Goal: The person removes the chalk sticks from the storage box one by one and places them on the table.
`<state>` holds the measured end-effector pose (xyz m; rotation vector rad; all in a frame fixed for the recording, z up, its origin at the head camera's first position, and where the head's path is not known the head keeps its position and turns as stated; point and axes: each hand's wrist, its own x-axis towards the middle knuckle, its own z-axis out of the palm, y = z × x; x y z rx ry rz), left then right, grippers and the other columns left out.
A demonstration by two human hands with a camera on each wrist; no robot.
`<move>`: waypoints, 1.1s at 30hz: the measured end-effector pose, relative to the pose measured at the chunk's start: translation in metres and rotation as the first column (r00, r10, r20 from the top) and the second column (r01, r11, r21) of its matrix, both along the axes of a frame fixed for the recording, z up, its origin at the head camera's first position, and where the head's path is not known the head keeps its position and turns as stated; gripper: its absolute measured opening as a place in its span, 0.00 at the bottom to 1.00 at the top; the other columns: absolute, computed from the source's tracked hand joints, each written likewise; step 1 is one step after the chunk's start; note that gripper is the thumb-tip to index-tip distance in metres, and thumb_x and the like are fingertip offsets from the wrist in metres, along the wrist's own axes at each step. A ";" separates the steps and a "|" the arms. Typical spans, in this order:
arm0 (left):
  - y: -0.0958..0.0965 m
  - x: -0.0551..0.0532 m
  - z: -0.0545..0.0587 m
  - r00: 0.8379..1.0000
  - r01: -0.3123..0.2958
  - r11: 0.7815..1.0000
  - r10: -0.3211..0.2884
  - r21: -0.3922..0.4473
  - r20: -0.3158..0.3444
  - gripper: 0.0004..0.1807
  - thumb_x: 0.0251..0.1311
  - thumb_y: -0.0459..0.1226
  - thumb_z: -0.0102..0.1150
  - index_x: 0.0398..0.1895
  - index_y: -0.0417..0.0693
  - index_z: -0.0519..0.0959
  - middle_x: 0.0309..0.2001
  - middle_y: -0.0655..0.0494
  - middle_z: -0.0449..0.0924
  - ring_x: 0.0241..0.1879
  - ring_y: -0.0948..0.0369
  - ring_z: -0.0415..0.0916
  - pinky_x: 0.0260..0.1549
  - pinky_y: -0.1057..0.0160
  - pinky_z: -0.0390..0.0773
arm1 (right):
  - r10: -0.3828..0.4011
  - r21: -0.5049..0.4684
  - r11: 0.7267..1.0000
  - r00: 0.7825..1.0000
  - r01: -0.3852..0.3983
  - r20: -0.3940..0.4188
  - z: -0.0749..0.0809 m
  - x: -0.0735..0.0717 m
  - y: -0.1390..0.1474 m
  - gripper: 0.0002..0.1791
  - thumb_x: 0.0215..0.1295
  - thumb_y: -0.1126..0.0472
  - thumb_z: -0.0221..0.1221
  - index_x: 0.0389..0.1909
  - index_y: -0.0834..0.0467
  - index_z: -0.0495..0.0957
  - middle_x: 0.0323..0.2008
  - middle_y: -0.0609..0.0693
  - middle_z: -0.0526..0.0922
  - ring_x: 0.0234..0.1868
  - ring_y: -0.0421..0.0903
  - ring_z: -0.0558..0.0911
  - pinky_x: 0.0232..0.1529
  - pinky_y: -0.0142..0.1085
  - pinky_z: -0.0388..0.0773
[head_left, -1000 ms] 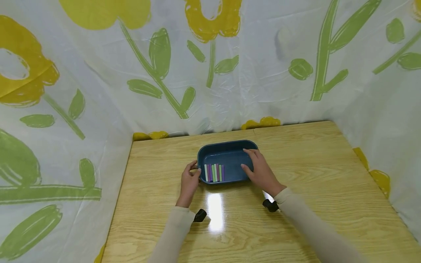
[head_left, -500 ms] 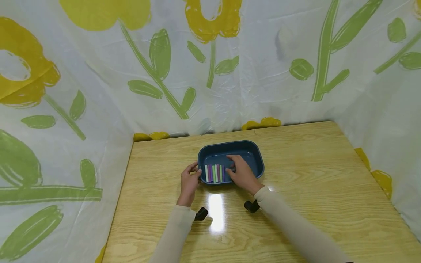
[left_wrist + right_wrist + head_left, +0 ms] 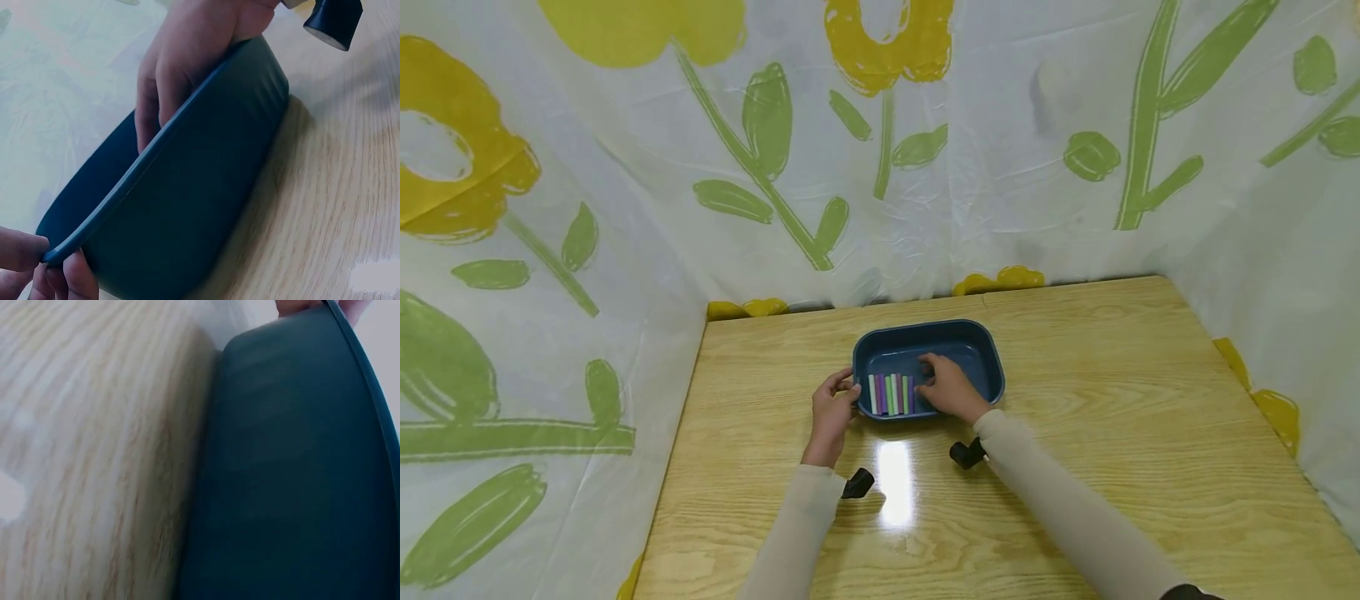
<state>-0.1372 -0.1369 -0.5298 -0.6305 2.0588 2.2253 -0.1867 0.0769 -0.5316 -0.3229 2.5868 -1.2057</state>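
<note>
A dark blue plastic tray (image 3: 999, 358) stands on the table, with several pastel chalk sticks (image 3: 891, 394) in a row inside its left end. At the left end my left hand (image 3: 831, 417) pinches the rim; in the left wrist view, thumb and fingertips (image 3: 80, 275) lie on either side of it. My right hand (image 3: 953, 387) reaches over the near wall into the tray. Its thumb is close beside the rightmost purple stick, contact unclear, and its bent fingers lie apart from the thumb. The right wrist view shows mainly the tray's outer wall (image 3: 281, 456), hiding the right fingers.
The wooden table (image 3: 1112, 400) extends around the tray. A white curtain (image 3: 1000, 183) with yellow flowers and green leaves hangs behind it and at both sides. Black camera mounts (image 3: 859, 483) stick out from both wrists, and light glares off the tabletop.
My right hand has moved left within the tray, from its right end to beside the chalk row, then settled. My left hand keeps its grip on the rim; the chalk sticks look unmoved.
</note>
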 end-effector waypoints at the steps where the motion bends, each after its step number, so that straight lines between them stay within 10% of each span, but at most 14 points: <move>1: 0.000 0.000 0.000 1.000 0.000 1.000 0.000 0.003 0.000 0.21 0.75 0.27 0.56 0.68 0.33 0.75 0.45 0.49 0.72 0.34 0.59 0.74 0.30 0.65 0.79 | 0.006 0.006 1.000 1.000 -0.006 0.007 0.000 -0.001 0.000 0.30 0.68 0.69 0.68 0.69 0.69 0.73 0.55 0.64 0.82 0.54 0.59 0.84 0.55 0.51 0.82; 17: 0.001 -0.002 -0.001 1.000 -0.012 0.999 0.011 0.044 0.027 0.20 0.76 0.26 0.54 0.68 0.35 0.75 0.43 0.51 0.71 0.33 0.59 0.73 0.29 0.67 0.77 | 0.072 -0.021 0.997 0.991 -0.070 0.114 0.000 -0.005 -0.003 0.31 0.67 0.71 0.69 0.70 0.71 0.72 0.59 0.68 0.80 0.52 0.58 0.86 0.52 0.45 0.85; 33: 0.000 0.000 -0.001 1.000 -0.002 0.998 0.001 0.068 0.017 0.21 0.76 0.27 0.55 0.70 0.34 0.73 0.42 0.53 0.71 0.31 0.62 0.71 0.27 0.67 0.76 | 0.054 -0.037 0.998 0.994 -0.050 0.095 -0.002 -0.004 -0.005 0.15 0.66 0.68 0.70 0.51 0.64 0.80 0.41 0.56 0.83 0.40 0.49 0.82 0.42 0.44 0.81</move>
